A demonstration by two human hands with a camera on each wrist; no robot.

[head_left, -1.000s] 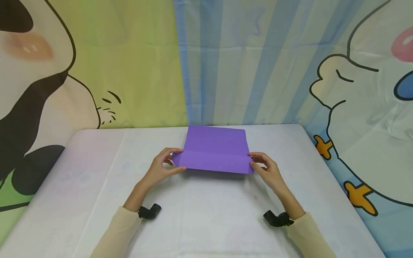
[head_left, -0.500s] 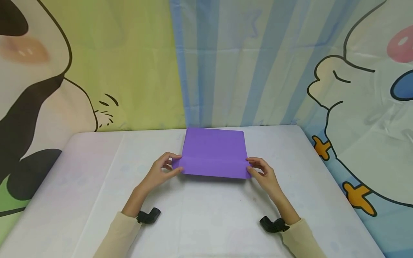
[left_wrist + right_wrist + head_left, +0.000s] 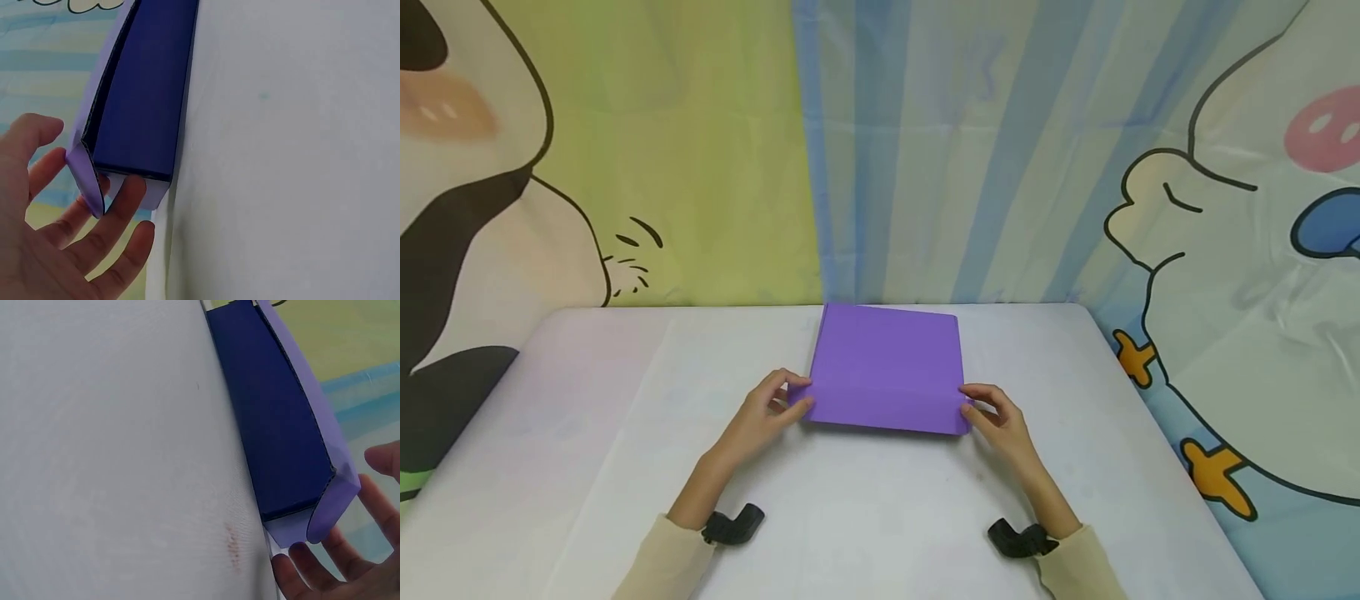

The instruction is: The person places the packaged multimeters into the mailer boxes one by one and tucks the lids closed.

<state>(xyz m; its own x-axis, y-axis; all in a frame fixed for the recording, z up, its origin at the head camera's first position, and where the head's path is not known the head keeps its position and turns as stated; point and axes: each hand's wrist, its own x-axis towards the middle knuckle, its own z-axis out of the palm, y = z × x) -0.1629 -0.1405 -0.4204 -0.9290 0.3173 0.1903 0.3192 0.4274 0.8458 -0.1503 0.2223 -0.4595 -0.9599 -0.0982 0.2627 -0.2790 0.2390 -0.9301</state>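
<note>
A purple cardboard box (image 3: 886,358) stands at the far middle of the table, its lid slanting over it. In both wrist views the lid's front flap (image 3: 94,94) juts out from the dark blue front wall (image 3: 265,419), leaving a narrow gap. Folded tabs (image 3: 86,178) show at the flap's ends. My left hand (image 3: 765,414) holds the lid's left front corner, fingers curved round the tab there. At the right front corner my right hand (image 3: 1002,419) holds the lid likewise, with lower fingers close to the box's side.
The white-covered table (image 3: 865,517) extends in front and to both sides. Behind the box hangs a printed curtain (image 3: 910,167), close to the table's back edge. Black wrist cameras (image 3: 733,525) are strapped on both forearms.
The box, the hands and the table edge all sit slightly lower and further left in the head view, as the backdrop shifts too. Both hands keep their hold on the lid's corners.
</note>
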